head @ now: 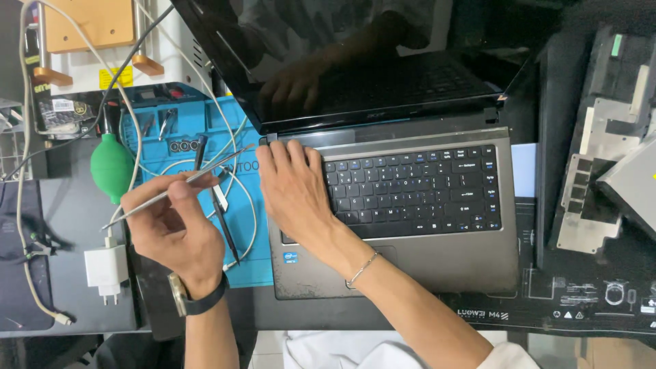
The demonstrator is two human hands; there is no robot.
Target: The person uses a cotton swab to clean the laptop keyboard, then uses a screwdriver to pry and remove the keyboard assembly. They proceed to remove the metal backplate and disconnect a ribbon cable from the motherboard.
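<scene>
An open grey laptop (pixel 437 263) with a black keyboard (pixel 417 191) and a dark, tilted screen (pixel 355 61) sits in the middle of the desk. My right hand (pixel 295 190) lies flat on the keyboard's left end, fingertips at the laptop's top left corner near the hinge. My left hand (pixel 174 229), with a wristwatch on the wrist, holds thin metal tweezers (pixel 179 186) to the left of the laptop; their tip points toward the laptop's top left corner.
A blue work mat (pixel 171 126) with small tools lies left of the laptop, under white cables. A green air blower (pixel 111 167) and a white charger (pixel 106 268) are at the left. Dismantled laptop covers (pixel 601 171) lie at the right on a black mat (pixel 588 301).
</scene>
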